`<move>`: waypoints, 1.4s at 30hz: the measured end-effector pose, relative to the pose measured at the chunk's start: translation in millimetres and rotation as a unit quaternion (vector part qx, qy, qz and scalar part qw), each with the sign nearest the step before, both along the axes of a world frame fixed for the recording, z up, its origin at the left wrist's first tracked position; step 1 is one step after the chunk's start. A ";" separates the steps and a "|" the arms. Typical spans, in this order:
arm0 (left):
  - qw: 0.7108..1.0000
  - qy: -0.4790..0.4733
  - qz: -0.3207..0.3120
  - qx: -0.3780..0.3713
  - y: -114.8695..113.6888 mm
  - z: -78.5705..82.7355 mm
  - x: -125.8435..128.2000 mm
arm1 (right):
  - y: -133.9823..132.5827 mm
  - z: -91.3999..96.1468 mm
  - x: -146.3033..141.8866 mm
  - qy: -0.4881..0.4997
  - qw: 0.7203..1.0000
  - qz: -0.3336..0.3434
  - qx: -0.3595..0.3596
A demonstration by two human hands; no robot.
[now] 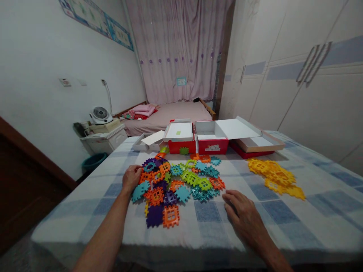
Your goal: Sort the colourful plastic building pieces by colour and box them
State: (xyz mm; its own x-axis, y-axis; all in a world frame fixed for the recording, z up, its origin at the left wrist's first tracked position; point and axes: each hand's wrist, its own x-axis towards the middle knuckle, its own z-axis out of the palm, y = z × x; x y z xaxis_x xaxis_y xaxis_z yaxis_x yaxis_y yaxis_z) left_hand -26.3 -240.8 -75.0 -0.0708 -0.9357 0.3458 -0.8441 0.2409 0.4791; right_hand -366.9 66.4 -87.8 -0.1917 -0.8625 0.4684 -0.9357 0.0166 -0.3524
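A heap of square interlocking plastic building tiles (176,186) in orange, purple, teal and lime green lies on the cloth in front of me. My left hand (132,178) rests at the heap's left edge, its fingers against the outer tiles beside a teal tile (140,191). Its fingertips are partly hidden, and I see nothing gripped in it. To the right of the heap, my right hand (241,210) lies low over the cloth with fingers loosely stretched and holding nothing. Yellow tiles (274,175) form a separate group farther right.
Behind the tiles stand a red box (181,147) with a white tray on it, an open red box (212,146), a box lid (261,142) and a small grey-white box (141,142). A checked cloth (204,230) covers the table. A fan (100,115) stands beyond, near a bed (184,111).
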 end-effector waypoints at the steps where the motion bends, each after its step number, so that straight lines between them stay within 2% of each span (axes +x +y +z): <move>1: 1.000 0.005 0.004 -0.004 1.0 1.0 0.1 | -0.6 -0.4 -0.7 0.004 1.000 -0.001 -0.001; 4: 0.999 0.021 0.026 -0.031 10.1 10.0 -2.5 | -1.8 -1.5 -2.2 0.004 1.000 -0.007 0.000; 6: 0.998 0.019 0.009 -0.062 22.5 20.2 -9.3 | -2.0 -2.3 -2.9 0.001 1.000 -0.009 0.001; 7: 0.997 0.009 -0.026 -0.077 30.2 25.4 -14.5 | -2.0 -2.6 -3.1 0.001 1.000 -0.008 0.002; 10: 0.967 -0.086 -0.217 -0.105 51.8 35.1 -32.5 | -1.4 -3.0 -3.6 0.005 1.000 -0.010 0.006; 12: 0.946 -0.135 -0.283 -0.081 57.7 34.5 -39.9 | -1.0 -2.9 -3.7 0.010 1.000 -0.009 0.008; 14: 0.949 -0.140 -0.277 -0.051 53.2 29.8 -39.5 | -0.7 -3.1 -4.0 0.015 1.000 -0.011 0.008; 18: 0.977 -0.094 -0.190 -0.022 26.9 19.0 -18.5 | -0.7 -4.7 -5.2 0.024 1.000 -0.009 0.006; 21: 0.987 -0.061 -0.147 -0.021 13.7 14.0 -0.3 | -1.0 -5.1 -5.9 0.029 1.000 -0.006 0.009; 24: 0.990 -0.048 -0.130 -0.023 12.7 12.0 8.0 | -1.3 -4.0 -5.9 0.028 1.000 -0.006 0.012; 27: 0.992 -0.039 -0.113 -0.028 21.2 15.0 4.9 | -1.4 -2.8 -5.5 0.026 0.999 -0.011 0.016; 30: 0.985 -0.037 -0.157 -0.065 38.1 23.1 -7.3 | -1.3 -2.1 -4.7 0.020 1.000 -0.012 0.018; 34: 0.941 -0.080 -0.315 -0.092 63.9 28.4 -24.3 | -1.0 -1.8 -3.9 0.019 1.000 -0.005 0.019; 36: 0.925 -0.101 -0.356 -0.082 71.3 25.3 -26.1 | -0.6 -2.3 -4.8 0.019 1.000 -0.005 0.019; 38: 0.928 -0.104 -0.348 -0.080 73.2 20.5 -22.3 | -0.4 -2.6 -6.2 0.016 1.000 -0.005 0.020; 42: 0.953 -0.099 -0.274 -0.088 67.4 17.7 -10.6 | -3.7 7.0 2.5 -0.007 1.000 -0.002 0.017</move>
State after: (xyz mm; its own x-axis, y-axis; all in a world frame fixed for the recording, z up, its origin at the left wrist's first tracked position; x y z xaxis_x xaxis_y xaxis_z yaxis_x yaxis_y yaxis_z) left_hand -36.9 -173.4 -57.4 -0.6117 -0.6687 0.4227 -0.6386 0.7328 0.2349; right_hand -364.3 62.7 -80.7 -0.2009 -0.8771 0.4363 -0.9304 0.0315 -0.3651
